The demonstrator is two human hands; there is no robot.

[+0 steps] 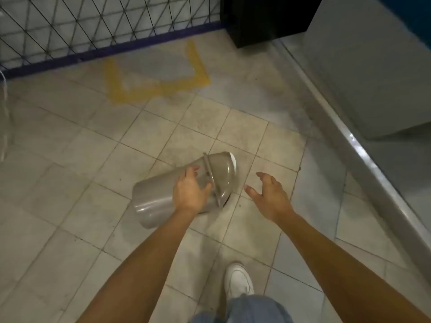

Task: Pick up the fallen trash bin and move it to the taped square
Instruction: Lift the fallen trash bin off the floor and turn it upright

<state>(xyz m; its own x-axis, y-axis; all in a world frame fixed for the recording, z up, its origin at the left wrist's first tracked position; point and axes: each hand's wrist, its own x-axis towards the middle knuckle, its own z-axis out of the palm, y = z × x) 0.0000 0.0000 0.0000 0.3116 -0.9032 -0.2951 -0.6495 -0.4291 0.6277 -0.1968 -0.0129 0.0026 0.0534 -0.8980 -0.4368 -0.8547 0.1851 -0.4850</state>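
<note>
Two hands at the pickup step: left hand (190, 191) cups the fallen trash bin (184, 190); right hand (268, 194) hovers spread beside its lid. Next: grip both sides, lift, carry to the taped square (158, 71).

A floor of pale beige square tiles (77, 159) with dark grout lines fills most of the frame. At centre, a grey trash bin (158, 197) lies on its side on the tiles, lid end toward the upper right. Yellow tape (161, 86) marks a square on the floor in the upper middle. A black box-like object (263, 22) stands at top centre. A white shoe (238, 280) rests on the tiles at lower centre.
</note>
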